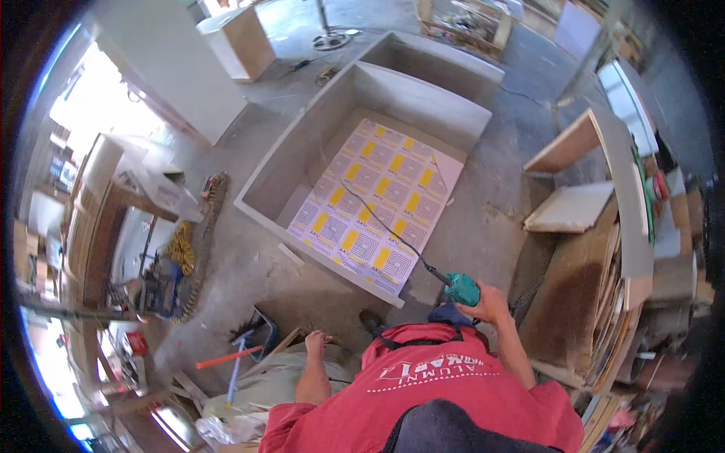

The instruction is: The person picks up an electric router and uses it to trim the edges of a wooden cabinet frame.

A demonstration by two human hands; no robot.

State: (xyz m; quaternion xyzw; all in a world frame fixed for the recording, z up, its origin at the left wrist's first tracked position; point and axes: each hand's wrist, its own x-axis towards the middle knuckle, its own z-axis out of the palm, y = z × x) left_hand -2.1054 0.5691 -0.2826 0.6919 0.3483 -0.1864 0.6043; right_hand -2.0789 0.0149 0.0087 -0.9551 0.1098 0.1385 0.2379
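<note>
One beside the other at far left, saw a bright yellow coiled hose (180,245) and a long brown spiral hose (214,204), both on the grey concrete floor (219,275) near a dark blue metal machine (168,283). Noticed an orange-red bar (226,358) and a pale blue bar (235,371) lower down, just left of the body.

Held the left hand (319,340) out low, bare and empty, fingers loosely bent. Could not make out every finger.

Looked down at a large grey open box (283,162) at centre, walled at left and far side. Found inside it a flat white panel (381,189), printed with yellow blocks, dark nested lines and "AKU". Saw a second grey box (434,64) just behind.

Gripped a green handheld power tool (462,290) in the right hand (489,302), fingers closed around the body, near the panel's closest right corner. Followed its thin black cord (385,226) across the view of the panel.

Saw an open wooden cabinet frame (630,181) at right, close to a stack of brown boards (581,279).
</note>
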